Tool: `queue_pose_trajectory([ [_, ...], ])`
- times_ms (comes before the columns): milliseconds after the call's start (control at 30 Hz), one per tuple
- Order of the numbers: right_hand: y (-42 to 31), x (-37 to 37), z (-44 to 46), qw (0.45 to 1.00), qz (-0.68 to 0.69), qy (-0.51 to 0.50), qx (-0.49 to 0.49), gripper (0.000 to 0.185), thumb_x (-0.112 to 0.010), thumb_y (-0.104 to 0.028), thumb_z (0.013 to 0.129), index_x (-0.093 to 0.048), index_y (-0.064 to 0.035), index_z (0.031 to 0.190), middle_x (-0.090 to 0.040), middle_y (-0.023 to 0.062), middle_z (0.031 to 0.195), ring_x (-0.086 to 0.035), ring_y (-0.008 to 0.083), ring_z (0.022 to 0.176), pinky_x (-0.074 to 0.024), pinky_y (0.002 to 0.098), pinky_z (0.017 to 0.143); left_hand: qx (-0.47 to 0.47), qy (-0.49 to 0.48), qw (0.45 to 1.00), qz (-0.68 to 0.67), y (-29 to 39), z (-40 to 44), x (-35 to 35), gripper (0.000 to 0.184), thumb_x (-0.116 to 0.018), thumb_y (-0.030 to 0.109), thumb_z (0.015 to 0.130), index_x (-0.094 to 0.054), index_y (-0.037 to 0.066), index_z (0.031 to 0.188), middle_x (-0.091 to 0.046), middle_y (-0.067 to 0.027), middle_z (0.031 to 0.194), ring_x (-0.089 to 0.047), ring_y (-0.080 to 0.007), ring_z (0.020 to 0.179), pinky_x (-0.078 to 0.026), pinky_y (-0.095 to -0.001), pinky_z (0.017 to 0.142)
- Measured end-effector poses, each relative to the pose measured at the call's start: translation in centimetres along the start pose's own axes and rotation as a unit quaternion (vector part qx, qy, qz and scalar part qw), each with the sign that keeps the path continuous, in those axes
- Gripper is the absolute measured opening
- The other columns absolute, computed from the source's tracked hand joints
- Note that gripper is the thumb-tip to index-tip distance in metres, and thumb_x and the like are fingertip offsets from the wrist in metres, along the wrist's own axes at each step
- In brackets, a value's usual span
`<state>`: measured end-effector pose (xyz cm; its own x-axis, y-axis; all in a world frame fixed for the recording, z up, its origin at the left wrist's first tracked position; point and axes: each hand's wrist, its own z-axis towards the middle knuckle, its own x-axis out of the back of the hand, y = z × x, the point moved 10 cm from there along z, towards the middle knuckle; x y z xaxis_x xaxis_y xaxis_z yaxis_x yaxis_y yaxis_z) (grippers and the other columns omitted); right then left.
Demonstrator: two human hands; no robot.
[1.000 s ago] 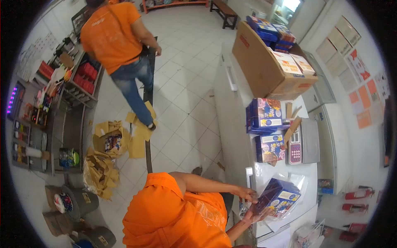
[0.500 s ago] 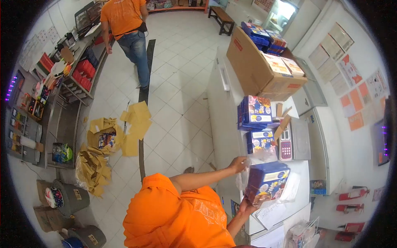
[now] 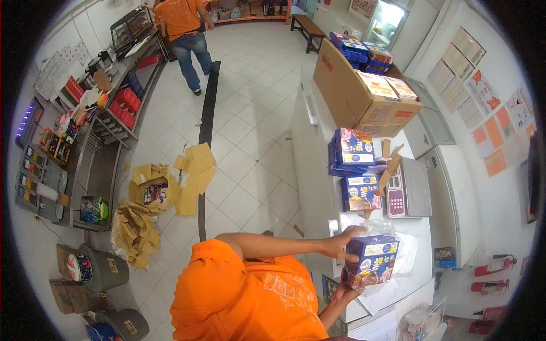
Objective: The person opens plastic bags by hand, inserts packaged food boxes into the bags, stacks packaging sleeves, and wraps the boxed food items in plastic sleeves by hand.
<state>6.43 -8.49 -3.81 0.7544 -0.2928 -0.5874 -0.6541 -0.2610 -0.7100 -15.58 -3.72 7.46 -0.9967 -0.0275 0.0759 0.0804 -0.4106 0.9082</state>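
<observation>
A bundle of blue boxes [image 3: 372, 261] in clear plastic is held above the white counter's near end. My left hand [image 3: 341, 244] is at its upper left corner, with curled fingers on the plastic wrap [image 3: 378, 227]. From below, my right hand [image 3: 343, 295] grips the bundle's lower left edge. Beyond them, another blue box bundle [image 3: 361, 193] stands beside a scale [image 3: 413, 184], with a taller blue stack [image 3: 351, 150] behind it. White papers [image 3: 378, 295] lie under the held bundle.
A large open carton [image 3: 364, 108] holds more boxes at the counter's far end. Brown paper [image 3: 196, 170] and an opened package [image 3: 151, 190] lie on the floor at left. Another person [image 3: 187, 40] in orange is near the back. Bins [image 3: 105, 270] stand at lower left.
The bundle has turned more upright, and the plastic is drawn closer around it. My left hand has moved onto its upper corner. The other person has walked farther away toward the back.
</observation>
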Motion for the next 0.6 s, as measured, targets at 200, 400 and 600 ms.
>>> queue_pose_trajectory([
  [200,-0.2,1.3,1.2,1.0,0.017,0.019,-0.011,0.066,-0.068,-0.046,0.089,-0.044,-0.0126,0.141,-0.055,0.0123,0.129,-0.06,0.0298,0.111,-0.054,0.0497,0.087,0.048,0.007,0.999,-0.011,-2.1,2.6,0.3,0.023,-0.066,0.017,0.094,-0.057,0.006,0.112,-0.06,-0.0091,0.11,-0.058,-0.0205,0.107,-0.048,-0.036,0.091],
  [400,-1.5,-0.3,-0.4,0.999,-0.034,0.023,-0.001,0.058,-0.071,-0.034,0.089,-0.048,-0.0107,0.137,-0.059,0.008,0.12,-0.061,0.0264,0.105,-0.0565,0.0474,0.082,0.108,0.103,0.988,-0.047,-3.1,4.2,3.0,0.012,-0.056,0.017,0.102,-0.053,0.006,0.103,-0.062,-0.0074,0.091,-0.061,-0.0169,0.088,-0.049,-0.034,0.081],
  [600,-1.3,-1.6,-1.4,0.979,-0.155,-0.126,-0.037,0.061,-0.073,-0.018,0.082,-0.045,-0.0059,0.136,-0.057,0.0051,0.113,-0.06,0.0186,0.1,-0.0522,0.0336,0.086,0.121,0.218,0.968,0.0,-8.8,8.7,5.1,0.016,-0.052,0.02,0.104,-0.052,0.007,0.113,-0.061,-0.0094,0.097,-0.059,-0.0183,0.093,-0.048,-0.0352,0.088],
])
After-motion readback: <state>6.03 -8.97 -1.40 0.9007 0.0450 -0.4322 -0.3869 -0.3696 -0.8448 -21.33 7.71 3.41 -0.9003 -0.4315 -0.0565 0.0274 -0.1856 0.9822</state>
